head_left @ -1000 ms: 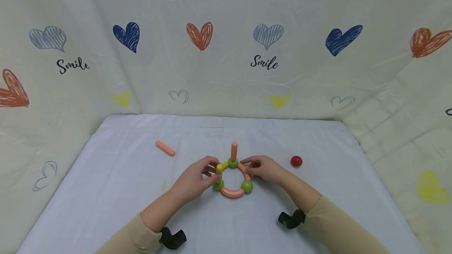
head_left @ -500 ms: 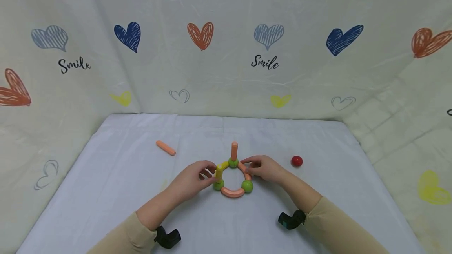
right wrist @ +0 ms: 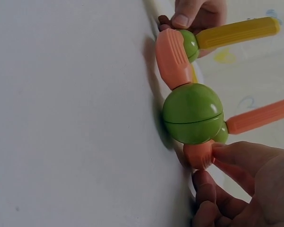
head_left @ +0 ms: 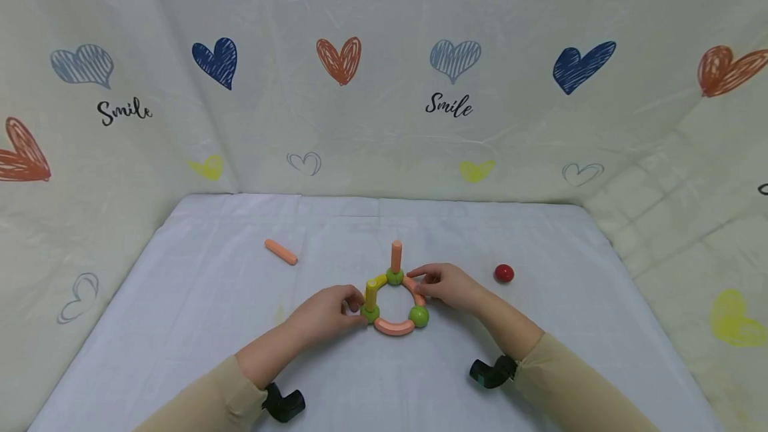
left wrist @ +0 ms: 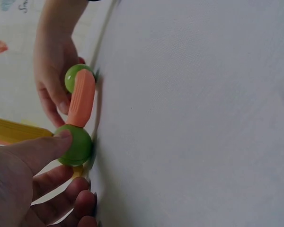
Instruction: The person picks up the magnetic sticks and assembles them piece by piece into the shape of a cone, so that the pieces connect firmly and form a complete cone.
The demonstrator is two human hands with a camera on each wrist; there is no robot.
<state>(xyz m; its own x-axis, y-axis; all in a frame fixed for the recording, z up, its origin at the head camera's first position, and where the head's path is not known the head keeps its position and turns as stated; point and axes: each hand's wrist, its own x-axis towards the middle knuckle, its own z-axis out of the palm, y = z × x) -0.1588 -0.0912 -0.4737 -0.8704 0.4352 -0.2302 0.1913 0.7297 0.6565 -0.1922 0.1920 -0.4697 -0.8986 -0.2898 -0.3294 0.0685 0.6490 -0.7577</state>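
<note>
On the white cloth lies a ring of three green balls joined by curved sticks. My left hand (head_left: 327,313) pinches the left green ball (left wrist: 78,146) between thumb and fingers. A yellow stick (head_left: 371,297) stands upright in that ball. With thumb and index finger my right hand (head_left: 449,287) holds the right curved orange stick (right wrist: 197,155). The back green ball (head_left: 394,277) bears an upright orange stick (head_left: 397,255). A yellow curved stick (head_left: 381,279) links the left and back balls. In front, another curved orange stick (head_left: 394,329) runs to the right green ball (head_left: 419,316).
A loose straight orange stick (head_left: 281,252) lies at the back left of the table (head_left: 198,325). Off to the right sits a red ball (head_left: 504,273). Behind the table hangs a pale backdrop (head_left: 384,119) with printed hearts.
My left hand has slid down from the upright yellow stick to the green ball under it. The right hand keeps its hold on the curved orange stick.
</note>
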